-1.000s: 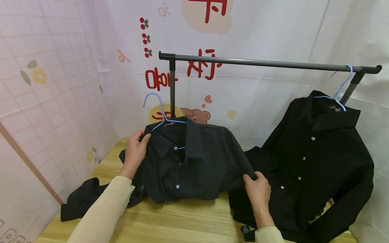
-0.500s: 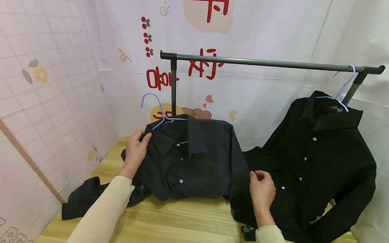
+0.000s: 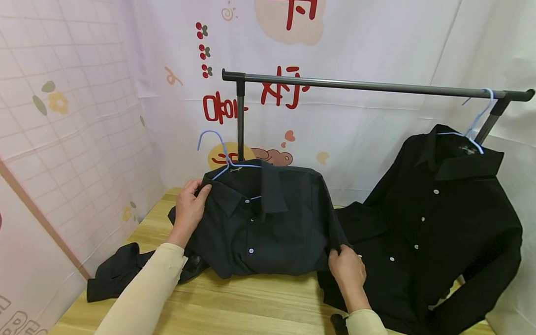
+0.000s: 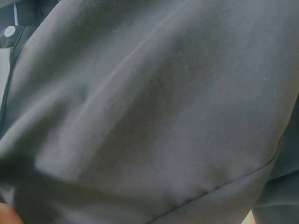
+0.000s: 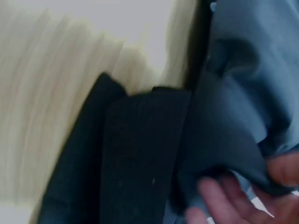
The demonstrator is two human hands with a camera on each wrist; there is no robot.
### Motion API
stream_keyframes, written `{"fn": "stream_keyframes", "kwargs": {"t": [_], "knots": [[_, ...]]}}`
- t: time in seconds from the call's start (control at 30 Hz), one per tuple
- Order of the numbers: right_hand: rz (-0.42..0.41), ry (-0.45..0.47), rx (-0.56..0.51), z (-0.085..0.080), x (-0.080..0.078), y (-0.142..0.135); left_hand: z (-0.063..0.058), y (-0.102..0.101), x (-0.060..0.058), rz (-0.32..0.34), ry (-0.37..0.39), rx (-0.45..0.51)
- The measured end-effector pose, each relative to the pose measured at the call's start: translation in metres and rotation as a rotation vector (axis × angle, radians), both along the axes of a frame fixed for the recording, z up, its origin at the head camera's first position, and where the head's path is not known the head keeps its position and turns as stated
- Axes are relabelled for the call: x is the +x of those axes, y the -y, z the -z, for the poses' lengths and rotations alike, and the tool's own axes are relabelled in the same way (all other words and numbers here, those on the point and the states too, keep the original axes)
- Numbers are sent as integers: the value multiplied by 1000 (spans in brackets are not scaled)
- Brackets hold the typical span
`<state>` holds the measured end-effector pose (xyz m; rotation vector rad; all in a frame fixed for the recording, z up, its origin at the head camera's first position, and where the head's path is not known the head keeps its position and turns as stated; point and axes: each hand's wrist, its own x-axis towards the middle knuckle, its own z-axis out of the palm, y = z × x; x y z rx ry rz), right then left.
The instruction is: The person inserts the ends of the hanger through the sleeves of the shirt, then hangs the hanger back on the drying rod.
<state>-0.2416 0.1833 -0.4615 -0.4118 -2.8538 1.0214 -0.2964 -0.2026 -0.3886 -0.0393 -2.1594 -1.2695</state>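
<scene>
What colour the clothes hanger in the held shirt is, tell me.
The clothes hanger is light periwinkle blue, best seen in the head view.

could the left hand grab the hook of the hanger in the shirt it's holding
Probably yes: the hook stands bare above the shirt, close to the left hand, with nothing visible between. That hand grips the shirt, though, so it may need to let go first.

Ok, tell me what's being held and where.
The black shirt not on the rail: left hand grips it at one shoulder, right hand by the other side's sleeve.
</scene>
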Motion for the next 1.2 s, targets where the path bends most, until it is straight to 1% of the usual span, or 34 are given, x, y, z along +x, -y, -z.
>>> {"fn": "stream_keyframes", "kwargs": {"t": [0.07,0.1,0.17,0.2,0.27,0.33,0.4,0.5,0.6,0.63,0.67,0.7,0.77,0.87,0.93,1.0,1.07,1.2], "knots": [[92,-135,-108,-4,0,-2,2,2,-1,-16,13,14],[130,-195,-182,-7,-1,-3,3,3,-1,-25,24,21],[175,-300,-393,-16,-3,-4,5,5,-2,-43,45,39],[172,-334,-518,-21,-3,-4,6,5,-2,-53,56,47],[116,-360,-787,-33,-4,-4,7,7,-2,-71,75,57],[45,-361,-1035,-45,-5,-4,8,9,-2,-84,85,62],[-19,-341,-1206,-57,-3,-5,9,11,-2,-94,89,66],[-77,-325,-1385,-71,-1,-8,10,14,-2,-107,87,68],[-89,-306,-1495,-82,0,-11,11,17,-2,-124,83,71],[-90,-305,-1497,-84,-1,-13,11,17,-2,-127,81,73],[-82,-307,-1456,-86,-1,-15,11,18,-2,-133,79,72],[-70,-306,-1378,-86,-2,-16,11,18,-3,-138,76,72],[-28,-314,-1127,-83,-4,-19,12,19,-3,-144,66,73],[55,-303,-689,-72,-6,-20,12,19,-3,-124,54,66],[92,-310,-488,-64,-5,-18,11,18,-3,-88,56,53],[90,-330,-372,-58,-5,-15,10,16,-3,-41,66,31],[68,-362,-288,-54,-5,-13,8,13,-3,3,79,14],[20,-404,-209,-52,-7,-8,5,7,-1,67,96,6]]}}
